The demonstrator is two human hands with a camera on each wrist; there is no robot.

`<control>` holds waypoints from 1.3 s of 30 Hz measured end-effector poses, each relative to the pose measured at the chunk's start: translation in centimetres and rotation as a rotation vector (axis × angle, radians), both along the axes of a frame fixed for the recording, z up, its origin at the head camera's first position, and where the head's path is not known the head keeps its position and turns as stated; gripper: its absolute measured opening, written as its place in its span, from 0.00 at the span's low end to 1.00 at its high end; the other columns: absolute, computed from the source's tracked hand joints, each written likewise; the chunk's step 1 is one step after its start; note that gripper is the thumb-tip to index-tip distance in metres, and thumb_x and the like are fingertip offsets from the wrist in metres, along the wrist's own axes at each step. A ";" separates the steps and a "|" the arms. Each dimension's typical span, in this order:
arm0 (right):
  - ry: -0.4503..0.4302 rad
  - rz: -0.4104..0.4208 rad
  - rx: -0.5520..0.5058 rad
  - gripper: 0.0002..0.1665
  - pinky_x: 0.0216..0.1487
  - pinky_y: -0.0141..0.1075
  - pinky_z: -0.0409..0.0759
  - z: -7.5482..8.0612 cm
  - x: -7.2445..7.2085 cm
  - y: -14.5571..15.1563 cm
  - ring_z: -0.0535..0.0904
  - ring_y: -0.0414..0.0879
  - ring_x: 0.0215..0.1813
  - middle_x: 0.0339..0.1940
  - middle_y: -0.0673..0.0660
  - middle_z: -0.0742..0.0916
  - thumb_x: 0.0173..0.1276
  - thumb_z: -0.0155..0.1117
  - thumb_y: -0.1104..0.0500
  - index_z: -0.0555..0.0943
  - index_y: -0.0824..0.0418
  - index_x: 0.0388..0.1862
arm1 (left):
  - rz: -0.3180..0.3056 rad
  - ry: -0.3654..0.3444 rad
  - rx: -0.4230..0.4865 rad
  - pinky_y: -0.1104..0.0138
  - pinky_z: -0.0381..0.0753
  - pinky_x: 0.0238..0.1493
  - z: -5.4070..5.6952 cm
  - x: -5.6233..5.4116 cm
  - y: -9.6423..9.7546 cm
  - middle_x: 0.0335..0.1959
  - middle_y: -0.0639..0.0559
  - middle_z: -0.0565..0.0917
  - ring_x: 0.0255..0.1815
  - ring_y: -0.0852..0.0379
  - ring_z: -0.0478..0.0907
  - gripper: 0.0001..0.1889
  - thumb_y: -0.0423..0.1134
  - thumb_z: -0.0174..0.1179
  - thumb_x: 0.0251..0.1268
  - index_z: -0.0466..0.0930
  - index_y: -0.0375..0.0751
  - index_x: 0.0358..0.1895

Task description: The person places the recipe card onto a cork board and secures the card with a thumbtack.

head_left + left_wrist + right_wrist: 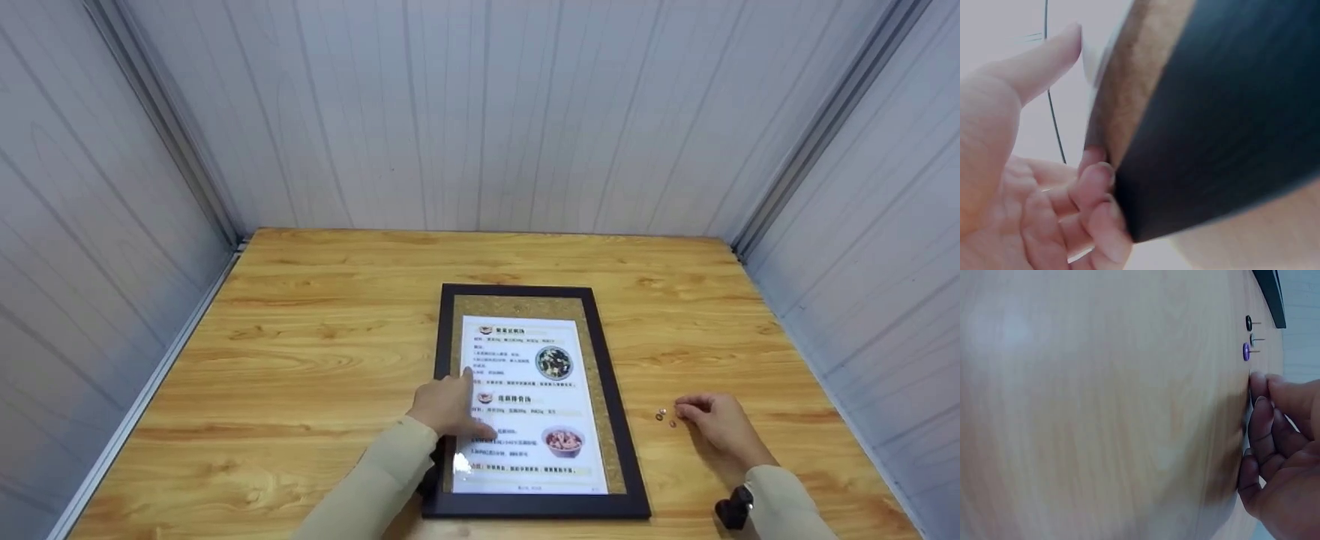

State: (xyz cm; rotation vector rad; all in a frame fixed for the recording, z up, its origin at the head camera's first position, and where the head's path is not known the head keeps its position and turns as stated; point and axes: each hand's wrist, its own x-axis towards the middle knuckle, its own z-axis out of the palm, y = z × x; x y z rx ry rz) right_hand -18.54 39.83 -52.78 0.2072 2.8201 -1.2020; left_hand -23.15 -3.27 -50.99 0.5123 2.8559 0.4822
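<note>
My left hand (448,405) lies over the left side of a printed recipe sheet (525,465), with index finger and thumb stretched out on it. The sheet lies on a dark-framed cork board (517,306). In the left wrist view, the lower fingers (1098,183) bend against the board's dark frame (1219,124). To the right, my right hand (721,427) pinches thumb and index finger together low at the tabletop, on what looks like a thumbtack, mostly hidden. Beside its fingertips are a purple thumbtack (1246,352), a green one (1252,340) and a black one (1249,323), pins upward.
The board lies near the front middle of a wood-grain table (315,337). Pale panel walls (480,112) stand behind the table and along both sides. A black wrist device (735,508) sits at the right sleeve.
</note>
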 end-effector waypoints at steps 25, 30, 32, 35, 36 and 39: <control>0.039 0.035 -0.013 0.12 0.38 0.38 0.81 0.8 0.3 -3.2 0.84 0.51 0.39 0.40 0.61 0.87 0.74 0.59 0.67 0.83 0.74 0.49 | -0.031 0.024 -0.150 0.56 0.79 0.28 0.2 0.6 0.6 0.36 0.36 0.86 0.25 0.52 0.77 0.69 0.73 0.76 0.28 0.61 0.26 0.72; 0.082 0.066 0.030 0.08 0.38 0.36 0.81 1.4 0.4 -5.2 0.84 0.51 0.41 0.39 0.59 0.88 0.71 0.61 0.69 0.86 0.69 0.43 | -0.024 0.005 -0.113 0.55 0.81 0.33 0.2 0.9 0.4 0.47 0.32 0.84 0.32 0.48 0.80 0.70 0.72 0.76 0.28 0.59 0.26 0.73; 0.098 0.088 0.039 0.07 0.38 0.35 0.80 1.7 0.6 -6.0 0.84 0.50 0.40 0.37 0.57 0.89 0.70 0.63 0.68 0.87 0.67 0.41 | -0.029 0.010 -0.075 0.54 0.81 0.35 0.1 1.0 0.2 0.55 0.29 0.79 0.34 0.46 0.80 0.70 0.71 0.76 0.29 0.59 0.25 0.73; 0.117 0.123 0.026 0.05 0.37 0.34 0.79 2.0 0.9 -7.1 0.83 0.49 0.39 0.36 0.55 0.89 0.69 0.65 0.66 0.87 0.65 0.39 | -0.036 0.028 -0.012 0.54 0.82 0.37 -0.2 1.2 -0.1 0.62 0.28 0.69 0.32 0.45 0.78 0.69 0.70 0.77 0.29 0.59 0.24 0.72; 0.119 0.130 0.016 0.05 0.37 0.34 0.78 2.1 1.0 -7.5 0.83 0.48 0.39 0.35 0.54 0.89 0.69 0.65 0.66 0.87 0.64 0.38 | -0.036 0.034 0.009 0.54 0.82 0.37 -0.4 1.2 -0.2 0.63 0.28 0.67 0.31 0.46 0.77 0.69 0.70 0.77 0.29 0.59 0.25 0.72; 0.136 0.160 -0.002 0.05 0.37 0.34 0.77 2.2 1.2 -8.5 0.82 0.46 0.37 0.35 0.53 0.89 0.69 0.66 0.65 0.87 0.64 0.38 | -0.040 0.059 0.046 0.55 0.81 0.36 -0.5 1.2 -0.4 0.66 0.29 0.62 0.28 0.47 0.76 0.68 0.70 0.78 0.29 0.61 0.26 0.72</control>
